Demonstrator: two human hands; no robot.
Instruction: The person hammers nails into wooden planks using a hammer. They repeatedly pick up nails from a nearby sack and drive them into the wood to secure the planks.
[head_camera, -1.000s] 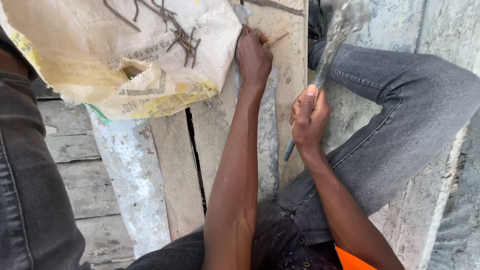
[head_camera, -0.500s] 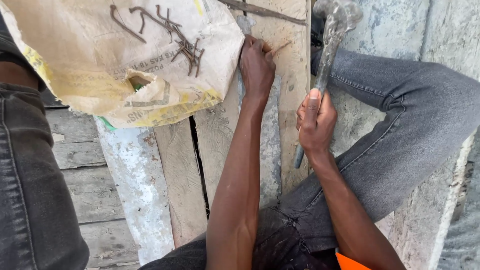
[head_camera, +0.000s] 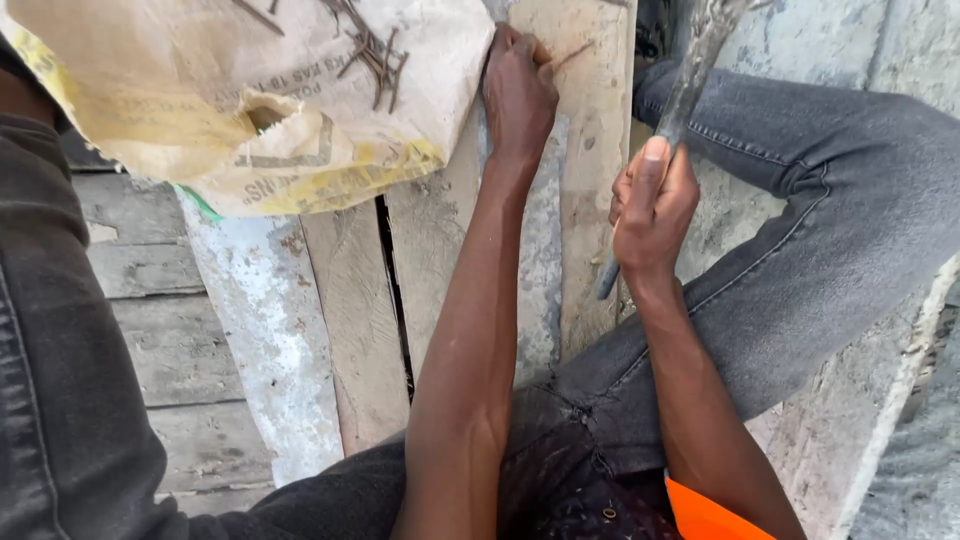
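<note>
While the left hand pins a nail against the wooden plank, the right hand is wrapped tight round the hammer handle, thumb laid up along the shaft. Left fingers are pinched at the nail's base; the actual contact point is hidden under the knuckles, so only the rusty shank shows, angled up and to the right of the hand. Nail sits near the plank's top end, toward its left edge.

Hammer: handle runs diagonally just right of the plank, butt end poking out below the fist and overlapping the plank's right edge. Head is cut off by the top of the frame (only a grey blur there, can't make out its shape or which way it faces).

Left of the plank, a worn tan-and-yellow sack lies over the neighbouring boards, with a small heap of loose rusty nails on top; some of that heap runs out of frame at the top. Torn hole in the sack below the heap. Dark gap between two boards sits below the sack, left of the plank.

Right of the plank, the person's knee in grey jeans covers the pale concrete. Lower plank end is hidden under the left forearm and lap
</note>
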